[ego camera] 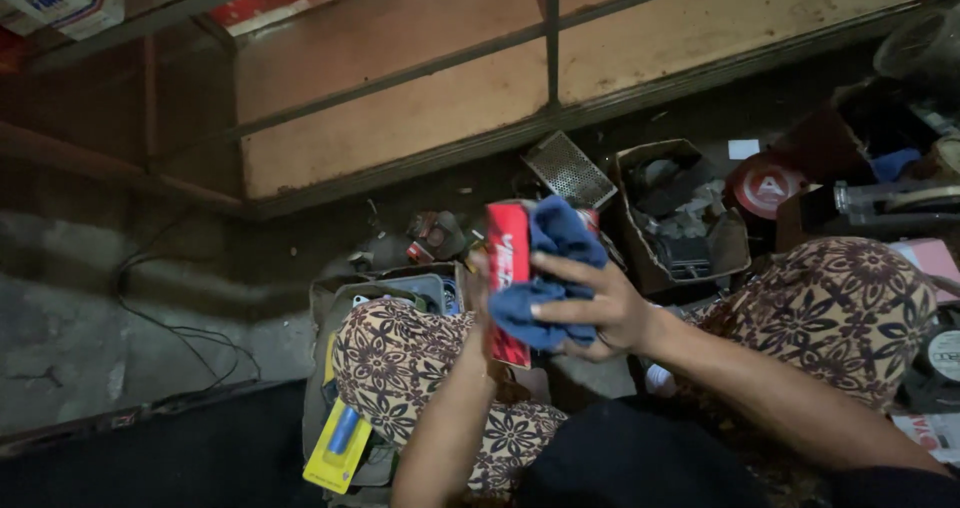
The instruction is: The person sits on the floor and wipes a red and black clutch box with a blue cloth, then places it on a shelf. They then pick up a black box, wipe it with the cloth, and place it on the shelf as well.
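Note:
My left hand (480, 273) holds a red rectangular box (507, 268) upright in front of me; only its fingers show behind the box. My right hand (600, 308) presses a bunched blue cloth (545, 268) against the box's face. Both forearms reach up from the bottom of the view, between my knees in brown flower-patterned fabric (400, 368).
An open cardboard box of dark parts (680, 218) sits to the right, next to a perforated metal plate (570, 168). A yellow-backed blister pack (340, 443) lies by my left knee. A black cable (170, 328) trails over the concrete floor. Wooden shelving (400, 118) stands ahead.

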